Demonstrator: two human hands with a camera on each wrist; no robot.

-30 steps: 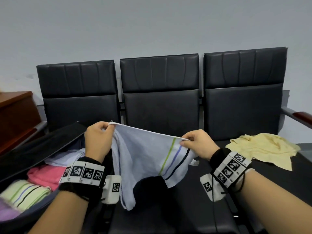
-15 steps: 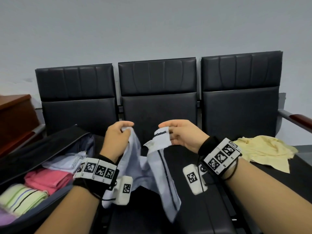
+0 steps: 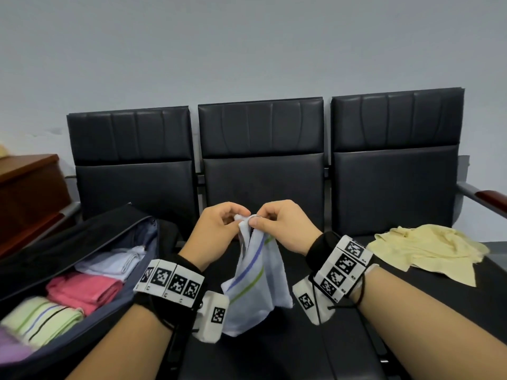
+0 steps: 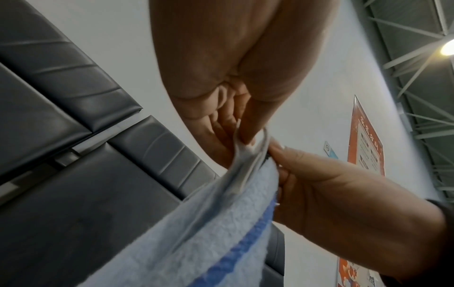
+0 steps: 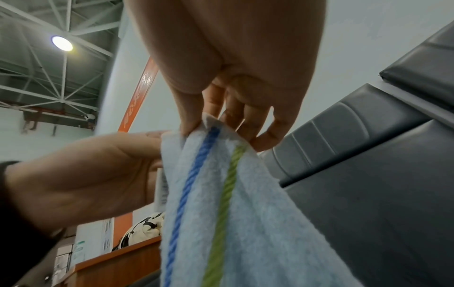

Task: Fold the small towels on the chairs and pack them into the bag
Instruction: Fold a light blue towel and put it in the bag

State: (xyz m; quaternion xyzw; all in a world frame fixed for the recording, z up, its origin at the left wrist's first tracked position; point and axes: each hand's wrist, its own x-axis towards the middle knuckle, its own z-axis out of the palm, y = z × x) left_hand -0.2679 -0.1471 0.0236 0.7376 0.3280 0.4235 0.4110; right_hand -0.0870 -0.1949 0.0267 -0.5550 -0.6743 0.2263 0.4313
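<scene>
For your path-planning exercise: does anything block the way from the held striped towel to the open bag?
Nothing visible does. Both hands pinch the striped towel over the middle seat; the open bag lies directly left, its flap back.

Grey wall point(image 3: 247, 45), brown wooden cabinet point(image 3: 27, 193) (left), ceiling lamp point(image 5: 62, 43) lit.

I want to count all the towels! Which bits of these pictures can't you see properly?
- Bag, head view: the left and bottom edges cut it off, so more towels may lie unseen.
- Purple towel: mostly out of frame and blurred.
- Light blue towel: its top corners are hidden inside the grip of the left hand and right hand.
- Orange poster, left wrist view: writing too small to read.
</scene>
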